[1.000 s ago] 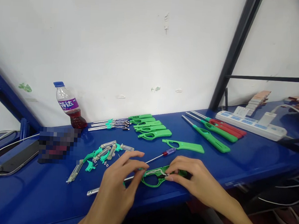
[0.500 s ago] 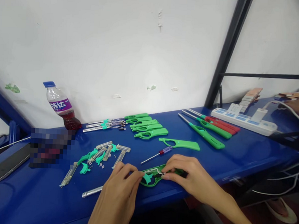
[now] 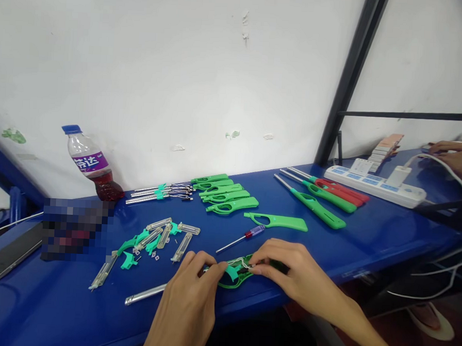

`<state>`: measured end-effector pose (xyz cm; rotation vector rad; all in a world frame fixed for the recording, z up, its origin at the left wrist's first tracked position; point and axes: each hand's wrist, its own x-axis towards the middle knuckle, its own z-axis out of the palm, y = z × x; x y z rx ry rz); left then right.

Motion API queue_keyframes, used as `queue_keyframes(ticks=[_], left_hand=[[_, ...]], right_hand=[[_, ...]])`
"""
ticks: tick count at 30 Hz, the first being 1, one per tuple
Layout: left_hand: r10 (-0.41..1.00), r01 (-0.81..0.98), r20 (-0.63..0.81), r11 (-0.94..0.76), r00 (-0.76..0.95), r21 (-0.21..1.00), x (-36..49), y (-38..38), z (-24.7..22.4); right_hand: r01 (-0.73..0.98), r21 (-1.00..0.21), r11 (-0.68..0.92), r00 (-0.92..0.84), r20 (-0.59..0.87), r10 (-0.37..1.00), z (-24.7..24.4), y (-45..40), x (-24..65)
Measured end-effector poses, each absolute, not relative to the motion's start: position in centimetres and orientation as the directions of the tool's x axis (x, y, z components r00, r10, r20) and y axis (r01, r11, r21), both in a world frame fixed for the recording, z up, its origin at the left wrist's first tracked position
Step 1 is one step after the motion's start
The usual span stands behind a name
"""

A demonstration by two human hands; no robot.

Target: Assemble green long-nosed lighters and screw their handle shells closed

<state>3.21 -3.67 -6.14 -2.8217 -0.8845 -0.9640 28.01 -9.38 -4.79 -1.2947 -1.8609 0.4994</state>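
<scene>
A half-assembled lighter lies at the front of the table, its green handle shell (image 3: 236, 283) open upward. My left hand (image 3: 194, 290) is closed on its neck, beside the teal trigger (image 3: 232, 272); the silver tube (image 3: 145, 294) sticks out to the left beneath that hand. My right hand (image 3: 284, 266) pinches a thin white wire (image 3: 242, 261) over the shell, next to a dark part inside. The fingers hide much of the shell's right end. Just behind lie a screwdriver (image 3: 241, 238) and a loose green handle half (image 3: 277, 222).
Clear fuel tanks (image 3: 148, 239) and teal triggers (image 3: 129, 261) lie scattered at left. Behind are metal tubes with wires (image 3: 156, 192), green shells (image 3: 231, 200) and finished lighters (image 3: 318, 210). A drink bottle (image 3: 94, 163) and power strip (image 3: 377, 187) stand farther back. Another person's hand (image 3: 458, 159) is at far right.
My left hand has shifted slightly right, closer to the trigger. The right hand keeps its pinch in nearly the same place. The whole view has moved slightly.
</scene>
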Motion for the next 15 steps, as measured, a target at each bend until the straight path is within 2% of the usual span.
queue_keyframes(ticks=[15], left_hand=[[0.549,0.495,0.574,-0.827,0.608,0.267,4.1,-3.6,-5.9]], right_hand=[[0.575,-0.704,0.417,-0.180,0.388,0.904,-4.7,-9.3,28.1]])
